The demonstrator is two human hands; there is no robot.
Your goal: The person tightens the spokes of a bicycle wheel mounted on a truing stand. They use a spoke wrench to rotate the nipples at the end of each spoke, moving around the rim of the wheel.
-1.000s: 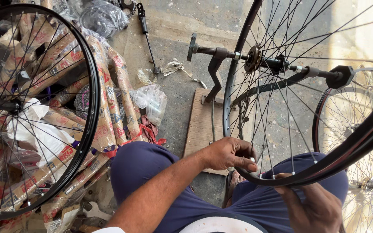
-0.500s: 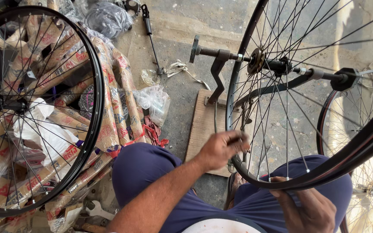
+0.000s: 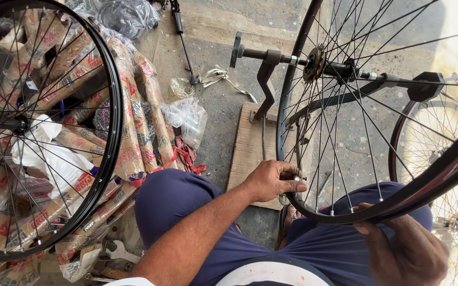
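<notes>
Your left hand [image 3: 272, 180] has shifted along the black rim [image 3: 292, 159] since a sec ago; it now sits lower-left on the wheel [image 3: 335, 122], fingers pinched together on a small metal tool at a spoke nipple, so you've moved on to another spoke. Right hand [image 3: 404, 251] has closed around the rim's near edge w/ thumb on top, steadying it. The wheel hangs on the truing stand [image 3: 265, 71], axle through the hub, over the wooden board [image 3: 247, 148]. A second wheel [image 3: 49, 127] leans on wrapped bundles to your left.
</notes>
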